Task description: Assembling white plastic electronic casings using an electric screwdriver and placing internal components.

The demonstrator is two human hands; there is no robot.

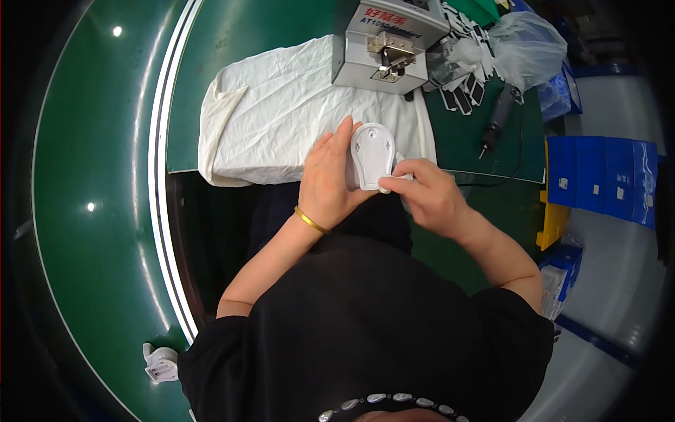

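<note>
My left hand (325,179) is closed around a white plastic housing (373,156), holding it from its left side and underneath. The housing has a rounded top, a narrower straight lower end, a raised rim and small holes inside. At its lower right corner my right hand (430,195) pinches a small white piece (403,177) between thumb and forefinger. That piece touches or nearly touches the rim; its exact kind is too small to make out. Both hands are just off the near edge of a white cloth (281,105) on the green table.
A grey metal machine (385,53) stands beyond the cloth. Right of it lie several white and black parts (464,91), a clear plastic bag (527,46) and a dark electric screwdriver (498,121). Blue bins (598,179) line the right side. Another white part (162,366) sits at lower left.
</note>
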